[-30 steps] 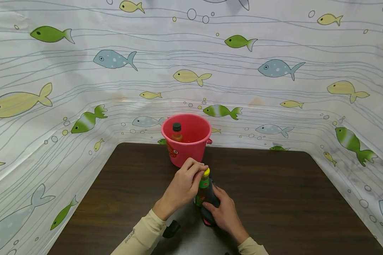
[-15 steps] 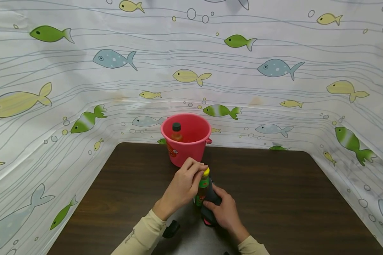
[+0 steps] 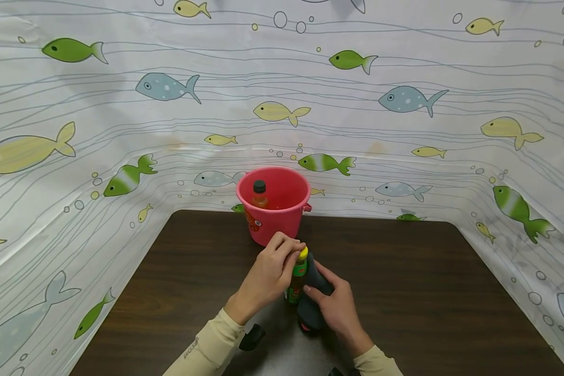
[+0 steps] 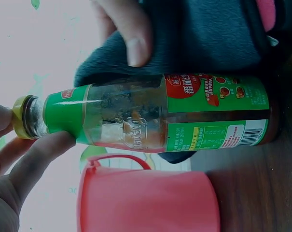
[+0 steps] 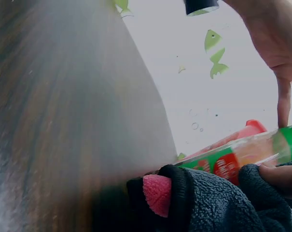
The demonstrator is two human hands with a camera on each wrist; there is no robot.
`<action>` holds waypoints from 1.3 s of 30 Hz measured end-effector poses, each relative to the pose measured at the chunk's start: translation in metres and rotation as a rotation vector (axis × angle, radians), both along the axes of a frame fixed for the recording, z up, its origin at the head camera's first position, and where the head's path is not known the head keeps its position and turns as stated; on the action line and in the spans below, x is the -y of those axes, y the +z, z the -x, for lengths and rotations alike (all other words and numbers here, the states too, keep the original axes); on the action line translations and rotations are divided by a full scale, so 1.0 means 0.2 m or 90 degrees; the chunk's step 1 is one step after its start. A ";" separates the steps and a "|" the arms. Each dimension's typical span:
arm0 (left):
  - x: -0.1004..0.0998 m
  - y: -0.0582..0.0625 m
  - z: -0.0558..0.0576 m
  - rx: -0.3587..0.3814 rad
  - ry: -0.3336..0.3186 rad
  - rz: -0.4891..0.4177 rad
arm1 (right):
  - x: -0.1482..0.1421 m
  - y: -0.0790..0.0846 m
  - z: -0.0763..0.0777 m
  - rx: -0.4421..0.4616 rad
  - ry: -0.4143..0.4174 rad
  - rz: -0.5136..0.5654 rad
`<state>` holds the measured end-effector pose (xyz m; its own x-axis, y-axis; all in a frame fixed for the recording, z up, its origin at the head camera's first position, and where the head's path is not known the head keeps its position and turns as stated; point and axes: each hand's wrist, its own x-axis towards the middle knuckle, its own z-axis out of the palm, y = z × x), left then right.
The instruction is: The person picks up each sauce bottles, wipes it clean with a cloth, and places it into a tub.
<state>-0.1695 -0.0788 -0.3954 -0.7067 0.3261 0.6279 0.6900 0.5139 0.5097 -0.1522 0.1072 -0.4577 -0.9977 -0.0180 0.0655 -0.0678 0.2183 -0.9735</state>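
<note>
A glass sauce bottle with green and red labels stands upright on the table. My left hand pinches its yellow cap from above; in the left wrist view a finger also touches the green neck label. With my right hand I hold a dark grey cloth against the bottle's right side. The thumb lies over the cloth, as the left wrist view shows. A pink patch appears at the cloth's lower end in the right wrist view. The cloth hides part of the bottle.
Behind the hands stands a pink bucket, close to the bottle. Inside it is another bottle with a dark cap. Fish-patterned sheeting surrounds the dark wooden table. A black device sits at the left wrist.
My right hand and the cloth have shifted slightly up and to the right along the bottle's side. The left hand and the bottle stay in place.
</note>
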 end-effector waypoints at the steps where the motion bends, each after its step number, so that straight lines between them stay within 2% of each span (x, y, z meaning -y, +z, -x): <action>1: 0.00 0.00 0.00 -0.003 0.001 0.001 | 0.00 0.01 0.00 0.001 -0.005 0.007; 9: 0.00 -0.01 0.01 -0.009 0.004 0.004 | 0.00 0.09 -0.01 0.010 -0.030 0.054; 16: 0.00 0.00 0.01 -0.003 0.001 0.000 | -0.01 0.15 -0.01 -0.006 -0.025 0.070; 24: 0.00 0.00 0.01 0.000 -0.002 -0.005 | -0.02 0.21 -0.01 -0.006 -0.019 0.076; 33: 0.00 -0.01 0.01 -0.008 0.001 -0.002 | -0.07 0.30 -0.01 -0.033 -0.016 0.077; 39: 0.00 -0.01 0.01 -0.014 0.003 -0.001 | -0.08 0.30 -0.02 -0.027 -0.013 0.061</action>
